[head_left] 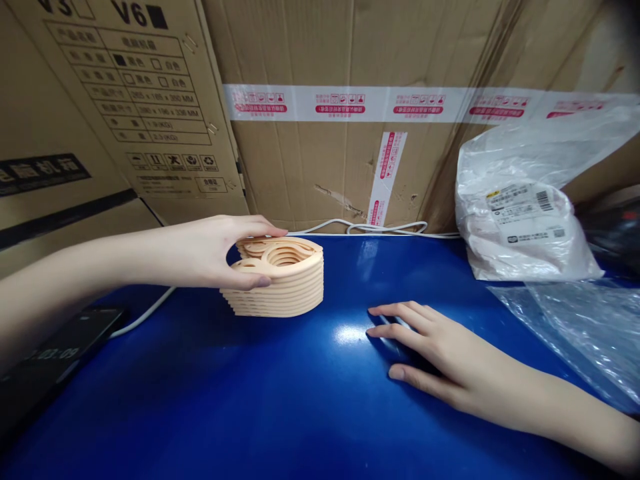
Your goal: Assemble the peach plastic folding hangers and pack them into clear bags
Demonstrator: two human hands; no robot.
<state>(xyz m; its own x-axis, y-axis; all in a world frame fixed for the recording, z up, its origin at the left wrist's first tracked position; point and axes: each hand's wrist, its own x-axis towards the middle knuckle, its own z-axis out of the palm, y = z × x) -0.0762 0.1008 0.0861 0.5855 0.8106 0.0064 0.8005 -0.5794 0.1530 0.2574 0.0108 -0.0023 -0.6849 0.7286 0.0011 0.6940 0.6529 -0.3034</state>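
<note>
Left hand [213, 250] is partly closed around the left end of a stack [283, 287] of thin, pale, wood-coloured pieces, its thumb on the near side and its fingers along the far side. The stack is left of the middle of the view, over the back part of the blue table [300, 413]; whether its bottom touches the surface is hard to tell. The pieces lie flat on one another, with curved outlines and rounded openings, and their edges line up closely on the right.

The right hand [445, 353] is open and holds nothing. Its fingers are loosely spread and point left toward the stack, well apart from it, low over the table; contact with the surface cannot be made out.

Under the left forearm lies a dark phone [75, 360] with digits on its screen and a white cable [145, 313] at its end. Behind stands a carton [310, 53] crossed by white and red tape [375, 103], with a printed box [150, 100] to its left. On the right, a white bag [525, 233] with a label stands near a clear plastic sheet [590, 327].
</note>
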